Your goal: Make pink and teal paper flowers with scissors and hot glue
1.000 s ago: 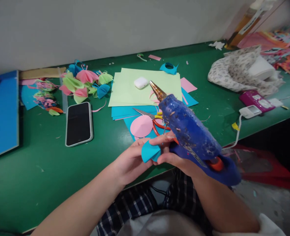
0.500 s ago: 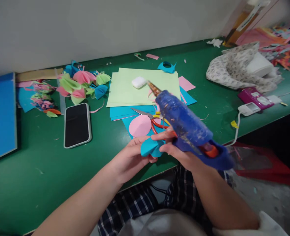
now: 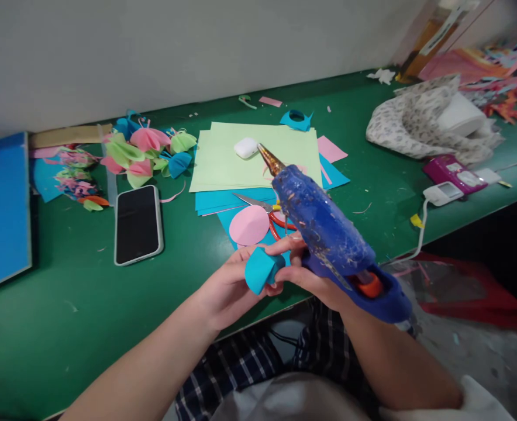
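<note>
A folded piece of blue paper is pinched in my left hand, above the table's front edge. My right hand grips a blue glue gun, its metal nozzle aimed up and to the left. The thumb and a fingertip of that hand also touch the right side of the blue paper. Beyond my hands lie scissors with red and yellow handles, partly hidden by the glue gun, and a pink paper circle.
Behind are light green sheets bearing a white earbud case. To the left lie a phone, folded paper flowers and a blue board. At right sit a patterned cloth and a purple device with a cable.
The blue paper has turned in my fingers and shows a broader, curved face, slightly further left. The glue gun has shifted a little left and down with my right hand.
</note>
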`<state>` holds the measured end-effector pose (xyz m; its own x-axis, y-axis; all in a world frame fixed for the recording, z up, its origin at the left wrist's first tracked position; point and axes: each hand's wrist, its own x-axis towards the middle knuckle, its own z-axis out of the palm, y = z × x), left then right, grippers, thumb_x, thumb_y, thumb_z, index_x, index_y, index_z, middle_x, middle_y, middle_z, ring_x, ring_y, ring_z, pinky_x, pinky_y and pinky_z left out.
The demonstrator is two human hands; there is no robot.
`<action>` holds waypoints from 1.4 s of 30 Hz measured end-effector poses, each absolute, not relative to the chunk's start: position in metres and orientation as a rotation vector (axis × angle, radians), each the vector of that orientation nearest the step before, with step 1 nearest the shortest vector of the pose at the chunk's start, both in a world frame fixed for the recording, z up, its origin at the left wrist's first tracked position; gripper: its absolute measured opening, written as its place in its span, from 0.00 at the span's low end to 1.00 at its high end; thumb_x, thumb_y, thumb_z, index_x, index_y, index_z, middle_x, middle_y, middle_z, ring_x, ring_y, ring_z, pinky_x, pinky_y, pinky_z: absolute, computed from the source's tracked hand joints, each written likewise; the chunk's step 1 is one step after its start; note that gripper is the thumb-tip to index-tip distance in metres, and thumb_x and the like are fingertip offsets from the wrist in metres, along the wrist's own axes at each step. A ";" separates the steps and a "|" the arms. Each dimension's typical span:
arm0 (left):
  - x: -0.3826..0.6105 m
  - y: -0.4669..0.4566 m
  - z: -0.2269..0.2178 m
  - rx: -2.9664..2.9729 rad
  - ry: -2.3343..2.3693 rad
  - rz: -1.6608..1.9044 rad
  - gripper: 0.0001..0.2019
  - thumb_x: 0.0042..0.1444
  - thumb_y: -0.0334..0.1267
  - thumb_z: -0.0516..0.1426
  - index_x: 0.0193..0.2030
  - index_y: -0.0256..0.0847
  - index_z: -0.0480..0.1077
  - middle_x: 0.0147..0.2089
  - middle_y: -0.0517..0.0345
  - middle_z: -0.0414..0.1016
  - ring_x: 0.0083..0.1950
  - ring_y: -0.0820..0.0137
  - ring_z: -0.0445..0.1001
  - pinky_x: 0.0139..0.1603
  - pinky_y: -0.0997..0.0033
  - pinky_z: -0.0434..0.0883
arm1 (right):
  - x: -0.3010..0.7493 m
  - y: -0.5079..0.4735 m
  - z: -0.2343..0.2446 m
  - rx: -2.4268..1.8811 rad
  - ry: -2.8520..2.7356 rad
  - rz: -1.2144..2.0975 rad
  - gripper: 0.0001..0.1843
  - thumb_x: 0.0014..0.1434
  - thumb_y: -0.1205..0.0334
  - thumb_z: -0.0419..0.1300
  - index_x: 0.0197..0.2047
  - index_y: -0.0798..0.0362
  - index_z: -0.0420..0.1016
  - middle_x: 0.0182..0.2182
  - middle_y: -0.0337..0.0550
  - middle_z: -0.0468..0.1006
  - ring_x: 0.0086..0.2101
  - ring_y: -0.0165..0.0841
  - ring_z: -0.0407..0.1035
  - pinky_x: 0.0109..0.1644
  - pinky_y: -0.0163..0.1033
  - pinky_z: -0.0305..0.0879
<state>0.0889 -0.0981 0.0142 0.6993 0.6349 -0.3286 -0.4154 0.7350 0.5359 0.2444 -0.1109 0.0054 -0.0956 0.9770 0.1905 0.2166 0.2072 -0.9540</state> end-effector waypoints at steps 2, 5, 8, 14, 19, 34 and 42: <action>0.087 -0.098 0.012 0.492 0.555 0.614 0.07 0.42 0.35 0.64 0.31 0.41 0.76 0.29 0.59 0.72 0.25 0.79 0.61 0.26 0.79 0.59 | 0.246 -0.111 0.004 -1.169 -1.522 0.987 0.14 0.45 0.56 0.68 0.37 0.46 0.74 0.36 0.40 0.77 0.36 0.38 0.73 0.39 0.45 0.73; 0.085 -0.097 0.009 0.559 0.623 0.665 0.06 0.43 0.36 0.64 0.29 0.38 0.76 0.24 0.60 0.69 0.25 0.78 0.61 0.27 0.79 0.60 | 0.248 -0.114 0.003 -1.124 -1.459 0.982 0.14 0.47 0.55 0.67 0.38 0.46 0.74 0.32 0.39 0.76 0.36 0.37 0.73 0.39 0.45 0.73; 0.085 -0.096 0.010 0.602 0.670 0.692 0.06 0.44 0.37 0.64 0.27 0.37 0.75 0.22 0.61 0.69 0.25 0.78 0.62 0.27 0.79 0.60 | 0.246 -0.118 0.006 -1.131 -1.415 0.953 0.10 0.50 0.52 0.64 0.36 0.46 0.76 0.30 0.40 0.75 0.35 0.37 0.72 0.39 0.45 0.73; 0.086 -0.097 0.011 0.696 0.799 0.750 0.06 0.42 0.38 0.66 0.26 0.39 0.76 0.23 0.62 0.70 0.25 0.78 0.64 0.27 0.80 0.61 | 0.242 -0.118 0.012 -1.138 -1.394 0.849 0.10 0.50 0.49 0.63 0.31 0.45 0.75 0.26 0.39 0.74 0.34 0.38 0.71 0.45 0.50 0.70; 0.081 -0.096 0.016 1.078 0.953 0.874 0.03 0.46 0.36 0.64 0.29 0.42 0.76 0.27 0.60 0.73 0.29 0.74 0.66 0.30 0.76 0.64 | 0.246 -0.117 0.013 -1.210 -1.433 0.841 0.05 0.51 0.55 0.64 0.30 0.46 0.77 0.31 0.39 0.74 0.32 0.35 0.70 0.44 0.48 0.70; 0.071 -0.099 0.030 1.581 1.271 1.099 0.08 0.47 0.30 0.62 0.32 0.49 0.77 0.33 0.63 0.77 0.34 0.70 0.71 0.34 0.76 0.63 | 0.239 -0.117 0.013 -1.203 -1.259 0.784 0.08 0.50 0.57 0.64 0.32 0.50 0.71 0.29 0.39 0.75 0.27 0.30 0.68 0.36 0.40 0.70; 0.059 -0.100 0.023 1.843 1.385 1.216 0.11 0.50 0.29 0.60 0.35 0.52 0.76 0.31 0.68 0.77 0.29 0.73 0.71 0.23 0.76 0.58 | 0.262 -0.124 0.006 -1.043 -1.291 0.962 0.14 0.53 0.45 0.59 0.35 0.47 0.72 0.30 0.41 0.75 0.21 0.29 0.65 0.25 0.38 0.67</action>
<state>0.0588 -0.1004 0.0234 0.0698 0.9370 0.3422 0.4609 -0.3345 0.8220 0.2622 -0.1236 0.0063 0.0562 0.9620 0.2672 0.0191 0.2665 -0.9636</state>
